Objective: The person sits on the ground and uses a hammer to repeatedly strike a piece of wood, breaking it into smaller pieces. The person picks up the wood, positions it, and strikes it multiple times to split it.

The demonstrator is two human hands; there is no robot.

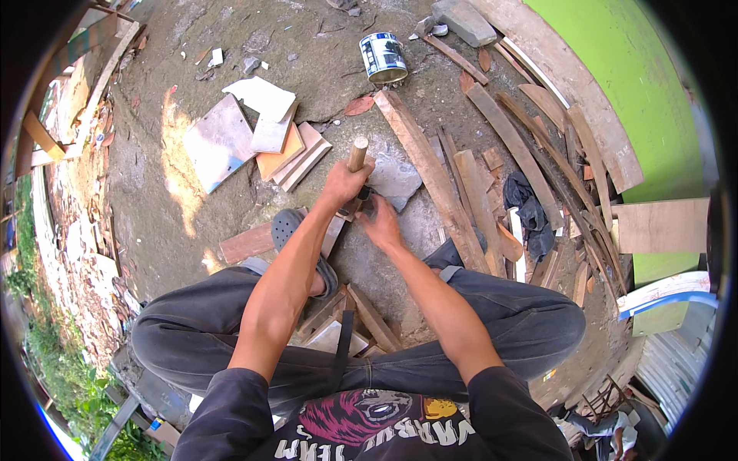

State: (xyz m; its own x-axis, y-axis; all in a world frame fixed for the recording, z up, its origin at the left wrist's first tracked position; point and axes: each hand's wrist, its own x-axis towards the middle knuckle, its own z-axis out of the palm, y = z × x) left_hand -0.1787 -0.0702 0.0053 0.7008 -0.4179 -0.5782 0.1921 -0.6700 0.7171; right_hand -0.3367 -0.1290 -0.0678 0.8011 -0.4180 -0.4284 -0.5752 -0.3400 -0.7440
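Observation:
My left hand point(347, 184) is wrapped round the wooden handle point(358, 154) of a hammer, whose pale end stands up above the fist. Below that fist, the dark metal head point(356, 204) shows between my hands, partly covered by fingers. My right hand point(381, 224) is closed close against the head; what its fingers pinch is hidden. Just beyond the hands lies a flat grey stone slab point(396, 180). A reddish-brown board point(247, 244) lies to the left, beside my foot in a grey clog point(287, 228).
Long timber strips point(430, 173) and a black cloth point(526, 211) lie to the right. Square board pieces point(219, 142) are spread at the far left. A paint can point(383, 58) stands ahead. Wood offcuts point(373, 319) lie between my legs. A green wall point(615, 61) borders the right.

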